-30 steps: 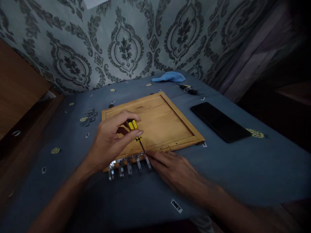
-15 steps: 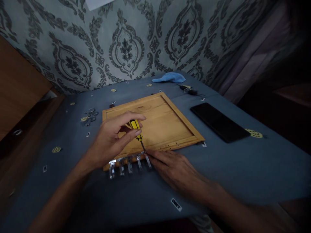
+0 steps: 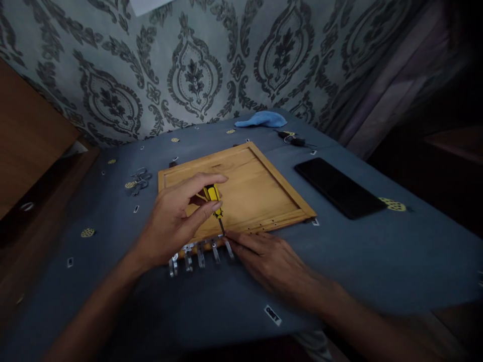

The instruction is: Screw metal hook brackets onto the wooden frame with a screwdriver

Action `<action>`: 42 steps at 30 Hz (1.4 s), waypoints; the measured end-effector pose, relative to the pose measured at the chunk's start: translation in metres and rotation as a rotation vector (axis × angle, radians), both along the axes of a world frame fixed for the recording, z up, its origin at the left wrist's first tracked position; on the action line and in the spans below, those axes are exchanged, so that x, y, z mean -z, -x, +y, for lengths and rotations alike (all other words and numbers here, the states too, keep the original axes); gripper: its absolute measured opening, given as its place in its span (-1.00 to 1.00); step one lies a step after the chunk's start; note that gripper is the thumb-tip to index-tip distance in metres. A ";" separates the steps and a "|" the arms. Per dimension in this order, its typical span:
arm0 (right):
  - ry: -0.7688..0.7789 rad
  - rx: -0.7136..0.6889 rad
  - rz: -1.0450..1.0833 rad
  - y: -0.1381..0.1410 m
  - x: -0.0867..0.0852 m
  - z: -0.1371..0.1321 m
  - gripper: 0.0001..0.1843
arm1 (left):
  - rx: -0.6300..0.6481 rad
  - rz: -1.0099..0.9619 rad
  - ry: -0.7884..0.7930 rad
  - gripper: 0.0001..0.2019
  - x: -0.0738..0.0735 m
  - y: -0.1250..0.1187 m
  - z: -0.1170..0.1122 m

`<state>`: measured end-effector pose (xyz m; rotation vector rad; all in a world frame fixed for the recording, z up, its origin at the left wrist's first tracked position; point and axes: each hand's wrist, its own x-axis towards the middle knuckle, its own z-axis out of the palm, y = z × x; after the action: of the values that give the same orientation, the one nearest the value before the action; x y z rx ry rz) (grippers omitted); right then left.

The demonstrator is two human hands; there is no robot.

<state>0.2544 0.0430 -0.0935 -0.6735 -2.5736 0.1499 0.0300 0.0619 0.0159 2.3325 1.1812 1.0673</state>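
Observation:
My left hand [image 3: 171,216] grips a screwdriver [image 3: 213,200] by its yellow and black handle, the index finger raised along the top. The shaft points down to the near edge of a framed wooden board [image 3: 241,186], its tip at a metal hook rail [image 3: 201,255]. Several silver hooks of the rail hang over that edge. My right hand [image 3: 269,256] lies low beside the tip, its fingers together and pinching at the right end of the rail. The fingertips hide the exact spot, and I cannot make out a screw under the tip.
Right of the board lies a black phone [image 3: 339,187]. Behind it are dark keys [image 3: 292,139] and a blue cloth [image 3: 262,119]. Loose metal pieces [image 3: 139,180] lie to the left. A blue patterned cloth covers the table [image 3: 377,261]; a wooden cabinet [image 3: 30,136] stands at left.
The screwdriver has tilted slightly more upright in my left hand, its tip staying on the rail. My right hand keeps its place. The whole view has shifted a little.

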 end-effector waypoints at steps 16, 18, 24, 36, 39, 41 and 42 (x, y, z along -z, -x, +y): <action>-0.031 0.003 0.028 0.001 -0.001 0.000 -0.49 | -0.026 0.062 -0.099 -0.70 -0.002 -0.005 -0.006; -0.033 0.004 0.033 0.001 -0.002 0.001 -0.50 | -0.034 0.077 -0.107 -0.69 -0.001 -0.006 -0.006; -0.034 0.006 0.008 0.000 -0.002 0.000 -0.51 | -0.071 0.116 -0.197 -0.72 0.000 -0.010 -0.006; -0.016 0.007 0.013 0.000 -0.002 0.000 -0.53 | -0.082 -0.031 -0.017 -0.68 -0.009 -0.002 -0.009; -0.028 0.006 0.023 0.000 -0.002 0.000 -0.55 | -0.085 -0.039 -0.019 -0.69 -0.010 -0.002 -0.009; -0.036 0.004 0.023 0.000 -0.003 0.000 -0.56 | -0.072 -0.020 -0.017 -0.69 -0.009 -0.003 -0.010; -0.035 0.004 0.022 0.000 -0.003 0.000 -0.55 | -0.066 -0.007 -0.016 -0.69 -0.008 -0.004 -0.010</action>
<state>0.2548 0.0430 -0.0906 -0.6604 -2.5480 0.1105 0.0340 0.0518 0.0240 2.3142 1.2594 1.1097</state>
